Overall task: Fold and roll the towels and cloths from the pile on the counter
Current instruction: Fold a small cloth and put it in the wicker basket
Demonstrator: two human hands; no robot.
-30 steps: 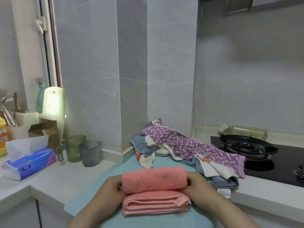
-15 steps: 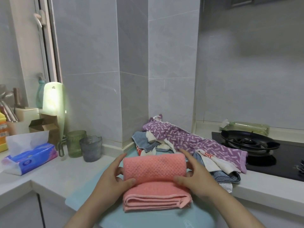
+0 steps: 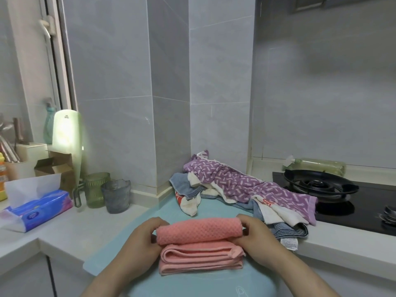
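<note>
A pink waffle-textured towel (image 3: 199, 231) lies partly rolled on a light blue mat (image 3: 150, 217), its rolled part on top of the still-folded flat layers (image 3: 199, 259). My left hand (image 3: 139, 241) grips the roll's left end and my right hand (image 3: 256, 234) grips its right end, fingers curled over the top. Behind the roll sits the pile of cloths (image 3: 237, 191): a purple patterned towel on top, with white, blue and striped cloths under it.
A gas stove (image 3: 321, 185) with a black burner is at the right, a clear bottle (image 3: 317, 163) behind it. Left on the white counter are a tissue pack (image 3: 36, 209), a green glass (image 3: 95, 189), a grey glass (image 3: 116, 196), a cardboard box and a utensil holder.
My hands went from pressing flat on the roll's front to gripping its two ends. The roll now looks tighter and narrower on the folded layers.
</note>
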